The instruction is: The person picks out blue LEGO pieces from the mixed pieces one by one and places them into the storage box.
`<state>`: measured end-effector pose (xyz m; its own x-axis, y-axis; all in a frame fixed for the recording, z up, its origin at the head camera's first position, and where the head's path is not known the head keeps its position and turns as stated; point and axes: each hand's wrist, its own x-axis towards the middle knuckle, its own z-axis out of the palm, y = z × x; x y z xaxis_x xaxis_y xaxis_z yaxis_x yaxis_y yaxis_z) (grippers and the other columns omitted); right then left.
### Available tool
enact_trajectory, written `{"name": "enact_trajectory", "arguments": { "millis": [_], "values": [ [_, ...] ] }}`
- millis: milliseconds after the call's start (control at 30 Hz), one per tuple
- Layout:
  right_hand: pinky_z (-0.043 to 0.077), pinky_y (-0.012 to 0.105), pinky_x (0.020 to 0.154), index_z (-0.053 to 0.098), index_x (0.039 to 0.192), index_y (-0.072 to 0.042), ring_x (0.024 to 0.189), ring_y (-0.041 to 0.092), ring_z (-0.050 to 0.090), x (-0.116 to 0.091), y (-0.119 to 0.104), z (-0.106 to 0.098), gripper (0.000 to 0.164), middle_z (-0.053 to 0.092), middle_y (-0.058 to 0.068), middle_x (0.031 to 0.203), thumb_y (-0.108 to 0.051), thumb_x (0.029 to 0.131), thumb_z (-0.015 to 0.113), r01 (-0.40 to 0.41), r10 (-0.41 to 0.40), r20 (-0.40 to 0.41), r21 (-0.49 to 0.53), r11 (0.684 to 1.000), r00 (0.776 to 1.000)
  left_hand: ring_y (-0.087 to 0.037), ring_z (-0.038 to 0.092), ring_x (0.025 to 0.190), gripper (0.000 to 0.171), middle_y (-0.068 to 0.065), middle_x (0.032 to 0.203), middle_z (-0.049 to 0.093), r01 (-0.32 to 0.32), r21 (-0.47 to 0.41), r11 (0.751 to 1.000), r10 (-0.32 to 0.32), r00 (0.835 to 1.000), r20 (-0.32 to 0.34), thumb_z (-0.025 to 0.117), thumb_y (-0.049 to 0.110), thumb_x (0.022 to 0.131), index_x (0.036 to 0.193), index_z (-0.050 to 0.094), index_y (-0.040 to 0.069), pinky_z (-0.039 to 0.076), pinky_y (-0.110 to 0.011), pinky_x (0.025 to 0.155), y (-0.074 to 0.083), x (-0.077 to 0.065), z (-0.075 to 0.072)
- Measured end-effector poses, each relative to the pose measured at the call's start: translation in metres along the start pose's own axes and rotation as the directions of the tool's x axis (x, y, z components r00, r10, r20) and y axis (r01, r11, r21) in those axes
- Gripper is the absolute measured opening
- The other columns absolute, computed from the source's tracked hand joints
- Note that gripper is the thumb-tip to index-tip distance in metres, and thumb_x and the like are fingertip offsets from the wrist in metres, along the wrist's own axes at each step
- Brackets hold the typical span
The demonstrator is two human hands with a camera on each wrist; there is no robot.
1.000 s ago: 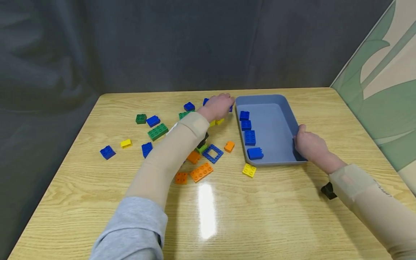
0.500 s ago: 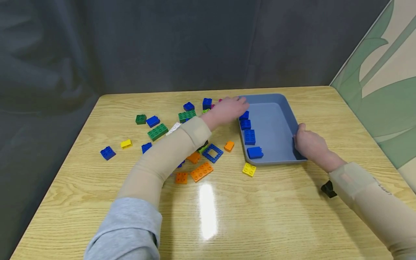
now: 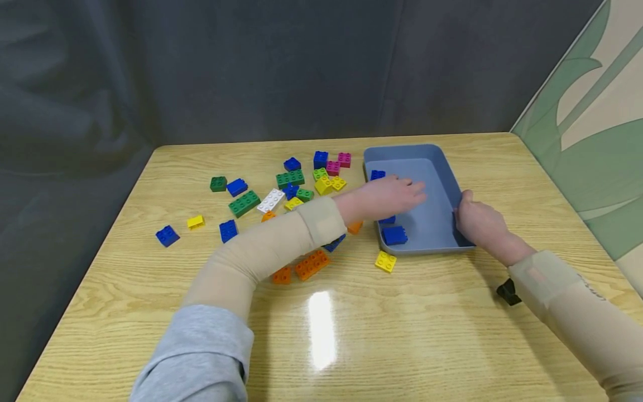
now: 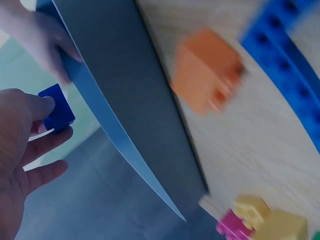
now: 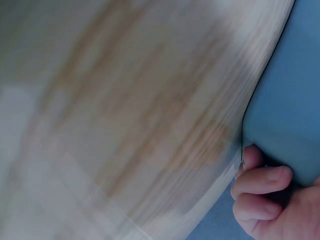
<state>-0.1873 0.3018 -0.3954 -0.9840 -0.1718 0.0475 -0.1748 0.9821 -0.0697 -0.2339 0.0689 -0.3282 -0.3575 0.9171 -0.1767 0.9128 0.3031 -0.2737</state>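
My left hand (image 3: 384,198) is over the blue-grey tray (image 3: 429,167). Between its thumb and fingers it pinches a small blue toy brick (image 4: 59,107), which the hand hides in the head view. Under and around that hand, several blue bricks line the tray's left side, among them a blue brick (image 3: 394,235) near the front corner. My right hand (image 3: 479,223) grips the tray's right wall, fingers curled at its outside in the right wrist view and thumb up by the rim.
Left of the tray lie loose bricks, including a white brick (image 3: 271,200), a green brick (image 3: 244,204), an orange brick (image 3: 312,265) and a pink brick (image 3: 344,159). A yellow brick (image 3: 385,261) sits just before the tray's front edge. A dark curtain (image 3: 271,72) hangs behind the table.
My left hand has moved right and nearer, from the bricks beside the tray's far left corner to over the tray, with a blue brick in it. The right hand has stayed put.
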Motion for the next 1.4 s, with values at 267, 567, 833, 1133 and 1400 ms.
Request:
{"name": "enact_trajectory", "arguments": {
  "millis": [267,567,833,1133,1400],
  "values": [
    [0.043,0.045,0.038,0.028,0.117,0.032,0.038,0.027,0.049,-0.001,0.001,-0.001,0.042,0.042,0.012,0.044,-0.002,0.097,0.042,0.026,-0.026,-0.003,-0.008,1.000,1.000,-0.018,0.050,0.123,0.039,-0.006,0.146,0.041,-0.082,0.018,0.997,0.081,0.997,0.015,0.034,0.012,0.107,0.145,0.040,0.015,0.043,-0.032,0.099,0.028,0.012,-0.003],
    [0.044,0.044,0.039,0.025,0.121,0.033,0.039,0.027,0.051,-0.001,-0.001,-0.002,0.046,0.044,0.013,0.046,-0.003,0.098,0.042,0.005,-0.005,0.039,-0.004,1.000,0.999,-0.018,0.049,0.126,0.040,-0.004,0.149,0.040,-0.140,0.085,0.986,0.135,0.989,0.068,0.033,0.016,0.108,0.147,0.041,0.018,0.043,-0.034,0.100,0.045,0.020,0.001],
    [0.044,0.045,0.039,0.024,0.122,0.033,0.039,0.027,0.051,-0.001,-0.002,-0.003,0.047,0.044,0.013,0.046,-0.004,0.098,0.042,0.001,-0.001,0.045,0.001,1.000,0.999,-0.019,0.049,0.126,0.039,-0.004,0.146,0.044,-0.158,0.052,0.986,0.152,0.982,0.111,0.035,0.016,0.107,0.145,0.044,0.018,0.041,-0.035,0.102,0.048,0.019,0.005],
    [0.042,0.044,0.038,0.023,0.121,0.031,0.039,0.027,0.050,-0.001,-0.002,-0.004,0.045,0.044,0.013,0.047,-0.004,0.099,0.041,-0.011,0.010,0.061,0.014,1.000,0.998,-0.019,0.054,0.118,0.037,-0.004,0.139,0.050,-0.177,0.044,0.983,0.172,0.980,0.096,0.038,0.015,0.106,0.141,0.048,0.016,0.046,-0.034,0.095,0.047,0.018,0.011],
    [0.043,0.046,0.039,0.025,0.120,0.030,0.040,0.029,0.050,-0.001,-0.002,-0.004,0.044,0.044,0.014,0.047,-0.004,0.099,0.041,-0.018,0.018,0.050,0.013,1.000,0.999,-0.018,0.055,0.114,0.036,-0.004,0.134,0.054,-0.174,0.018,0.985,0.172,0.981,0.085,0.040,0.014,0.105,0.140,0.049,0.016,0.047,-0.034,0.093,0.046,0.017,0.015]
  ]
}}
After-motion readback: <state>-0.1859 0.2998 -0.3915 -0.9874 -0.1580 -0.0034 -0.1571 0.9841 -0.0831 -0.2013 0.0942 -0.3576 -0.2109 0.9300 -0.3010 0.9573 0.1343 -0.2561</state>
